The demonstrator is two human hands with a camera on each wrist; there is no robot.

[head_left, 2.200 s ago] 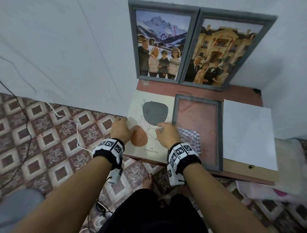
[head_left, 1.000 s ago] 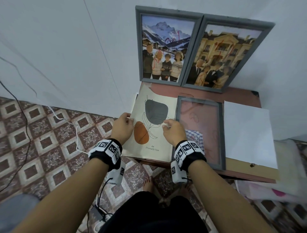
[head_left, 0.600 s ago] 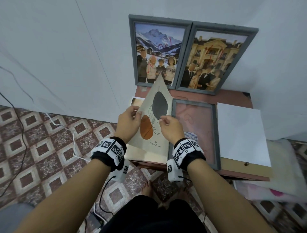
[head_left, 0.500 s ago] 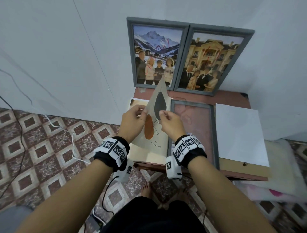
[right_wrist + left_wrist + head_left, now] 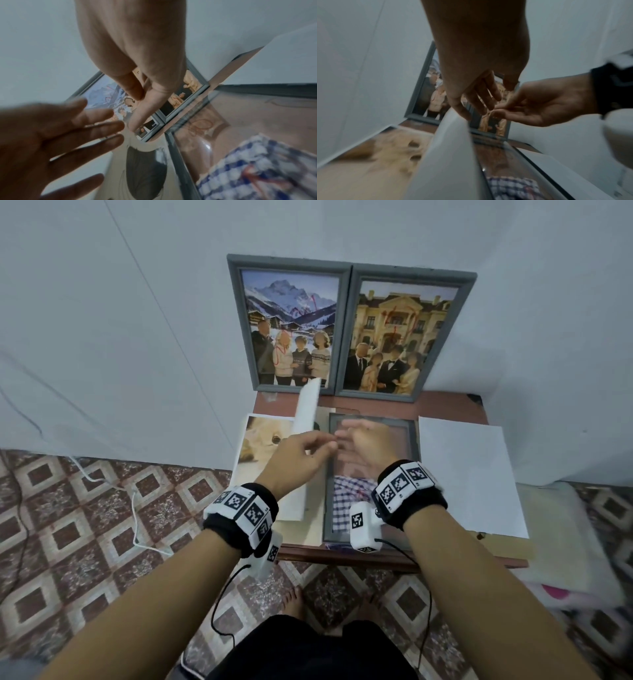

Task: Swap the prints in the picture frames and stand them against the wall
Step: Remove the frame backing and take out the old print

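The leaf print (image 5: 306,409) stands almost on edge on the table, its white back (image 5: 447,155) turned left and its printed face (image 5: 145,169) turned toward the empty grey frame (image 5: 415,440), which lies flat beside it. My left hand (image 5: 322,445) has straight fingers (image 5: 462,112) touching the sheet's top edge. My right hand (image 5: 349,431) hovers over the frame's glass with relaxed fingers (image 5: 137,117), holding nothing. A print showing golden fur (image 5: 260,443) lies flat at the left. The mountain picture (image 5: 289,326) and the mansion picture (image 5: 404,333) stand framed against the wall.
A blank white sheet (image 5: 469,474) lies right of the empty frame on the brown table (image 5: 445,405). A white cable (image 5: 133,508) runs over the tiled floor at the left. Pale bedding (image 5: 565,542) sits beside the table's right end.
The leaf print was lifted off the table by both hands and swung up toward the frame. The right hand has let go, the left hand's grip has opened, and the fur print underneath now shows.
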